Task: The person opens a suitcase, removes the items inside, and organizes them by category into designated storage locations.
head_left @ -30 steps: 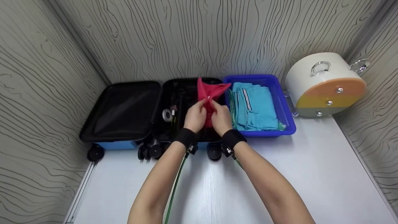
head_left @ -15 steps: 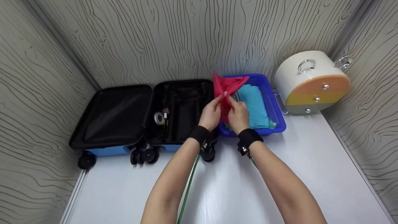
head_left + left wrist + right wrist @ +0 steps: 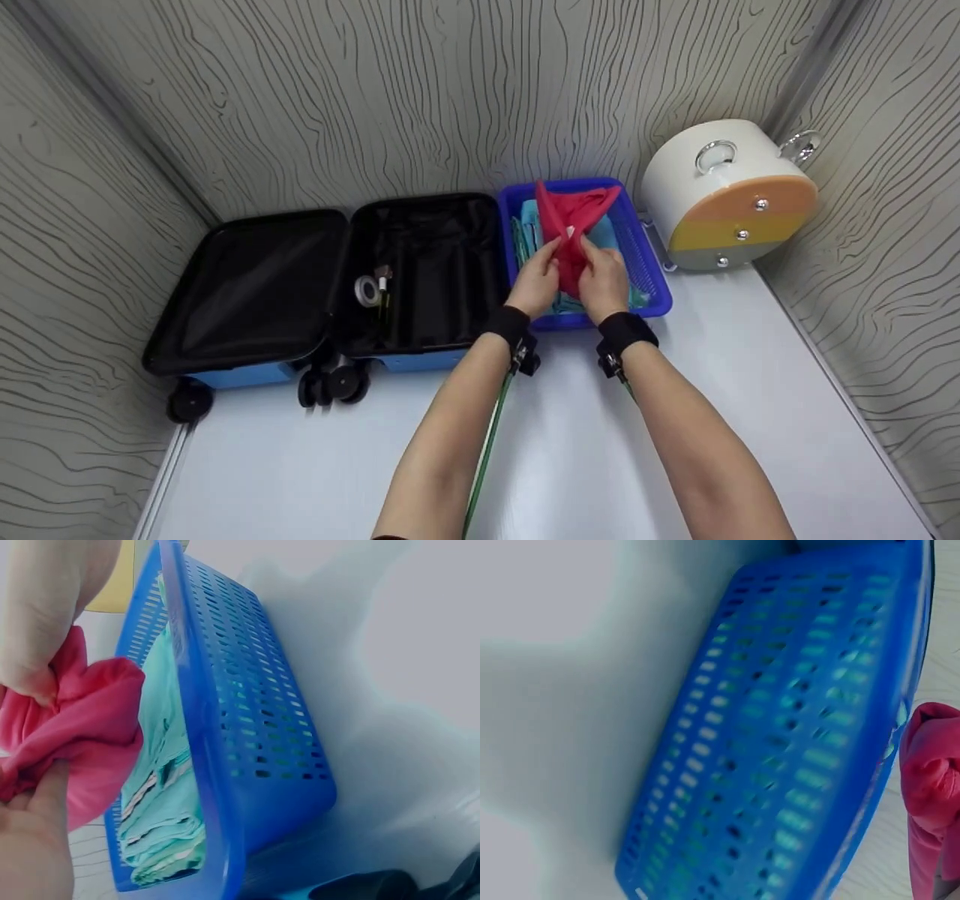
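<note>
Two-handed, holding a red garment (image 3: pixel 574 225) up over the blue basket (image 3: pixel 581 322). Left hand (image 3: pixel 537 279) and right hand (image 3: pixel 604 279) each pinching a bunched fold of it between curled fingers and thumb, close together. Hanging clear above the basket, so lying neither in it nor in the open suitcase (image 3: pixel 427 270) to the left.

Judging by how things lie, sitting somewhere near the start. Resting in the basket, a stack of folded teal clothes (image 3: pixel 529 232). Lying in the suitcase's right half, only a roll of tape (image 3: pixel 366 290) and a small brush (image 3: pixel 384 289). Gaping black beside it, the lid half (image 3: pixel 247 285), and no cloth lying in either half.

Taking in the whole layout only from the head view: suitcase, basket, and a white round case (image 3: pixel 724 195) standing to the right on the white table (image 3: pixel 570 450).

Closing in from the left wrist view on the red garment (image 3: pixel 82 735), crumpled against palm and thumb (image 3: pixel 37 825), and on the striped edges of the teal clothes (image 3: pixel 161 802) inside the basket (image 3: pixel 255 727).

Filling the right wrist view, mostly the perforated outer wall of the basket (image 3: pixel 780 750), with just an edge of the red garment (image 3: pixel 930 765) and no fingers plainly showing there.
</note>
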{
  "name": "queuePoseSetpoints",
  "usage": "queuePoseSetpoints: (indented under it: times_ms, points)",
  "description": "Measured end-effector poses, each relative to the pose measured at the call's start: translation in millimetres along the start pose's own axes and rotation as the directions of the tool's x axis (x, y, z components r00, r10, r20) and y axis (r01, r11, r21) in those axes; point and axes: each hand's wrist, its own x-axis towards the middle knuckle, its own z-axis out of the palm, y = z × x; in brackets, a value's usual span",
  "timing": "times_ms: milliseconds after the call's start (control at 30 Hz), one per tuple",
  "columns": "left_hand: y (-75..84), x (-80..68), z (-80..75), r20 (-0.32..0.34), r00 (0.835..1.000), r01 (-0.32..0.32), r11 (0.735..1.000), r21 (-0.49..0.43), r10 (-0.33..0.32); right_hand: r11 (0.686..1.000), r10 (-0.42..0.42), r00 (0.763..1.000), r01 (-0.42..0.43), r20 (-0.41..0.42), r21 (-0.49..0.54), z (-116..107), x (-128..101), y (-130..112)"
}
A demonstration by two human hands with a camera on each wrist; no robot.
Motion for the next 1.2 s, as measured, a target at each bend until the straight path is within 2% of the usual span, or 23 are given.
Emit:
queuePoseSetpoints:
  times_ms: [133, 200, 300, 367, 433, 467, 533, 600, 667, 767, 867, 933, 967, 1100, 1200]
  points:
    - [-6.1, 1.6, 3.4, 0.032, 0.999, 0.021, 1.000, 0.017, -0.022, 1.000, 0.027, 0.999, -0.026, 0.033, -0.014, -1, -1, 9]
    - [-12.0, 1.1, 3.6, 0.046, 0.999, 0.009, 0.998, 0.054, -0.011, 0.999, 0.047, 0.997, -0.046, 0.064, -0.019, -1, -2, 13]
    - [-22.4, -2.9, 0.7, 0.053, 0.999, -0.013, 0.984, 0.175, 0.004, 0.997, 0.077, 0.991, -0.073, 0.113, -0.036, -1, -4, 20]
    - [-26.0, -5.6, -2.5, 0.062, 0.998, -0.028, 0.957, 0.290, 0.010, 0.994, 0.100, 0.986, -0.092, 0.137, -0.061, -4, -4, 25]
    - [-26.6, -7.9, -5.9, 0.070, 0.998, -0.031, 0.907, 0.420, 0.002, 0.989, 0.121, 0.982, -0.108, 0.144, -0.098, -8, -4, 31]
    - [-26.4, -8.4, -7.4, 0.075, 0.997, -0.041, 0.871, 0.490, 0.005, 0.986, 0.131, 0.981, -0.114, 0.145, -0.119, -9, -3, 34]
    - [-26.3, -9.4, -9.6, 0.085, 0.996, -0.061, 0.781, 0.622, 0.009, 0.977, 0.161, 0.975, -0.137, 0.153, -0.161, -14, -2, 40]
    - [-28.1, -10.7, -11.0, 0.092, 0.996, -0.074, 0.676, 0.734, 0.009, 0.969, 0.189, 0.969, -0.157, 0.161, -0.191, -16, -2, 44]
    - [-31.1, -12.5, -11.6, 0.090, 0.996, -0.072, 0.597, 0.799, 0.000, 0.963, 0.200, 0.966, -0.163, 0.165, -0.213, -18, -3, 48]
    - [-35.2, -16.0, -12.0, 0.113, 0.994, -0.092, 0.516, 0.852, -0.009, 0.959, 0.155, 0.973, -0.108, 0.168, -0.263, -19, -5, 51]
    - [-37.3, -20.4, -12.4, 0.175, 0.985, -0.155, 0.463, 0.873, 0.001, 0.943, 0.032, 0.978, 0.039, 0.205, -0.330, -20, -8, 55]
    - [-37.4, -23.5, -13.1, 0.225, 0.974, -0.196, 0.431, 0.881, -0.016, 0.924, -0.017, 0.965, 0.115, 0.262, -0.363, -22, -11, 57]
    - [-37.4, -24.8, -13.5, 0.243, 0.970, -0.206, 0.426, 0.881, -0.033, 0.916, -0.024, 0.955, 0.140, 0.296, -0.376, -23, -12, 58]
    - [-38.8, -27.6, -14.8, 0.278, 0.954, -0.214, 0.393, 0.894, -0.115, 0.890, 0.062, 0.914, 0.131, 0.401, -0.436, -28, -18, 60]
    - [-40.2, -29.7, -15.1, 0.282, 0.952, -0.221, 0.365, 0.904, -0.122, 0.878, 0.112, 0.890, 0.120, 0.442, -0.463, -30, -19, 59]
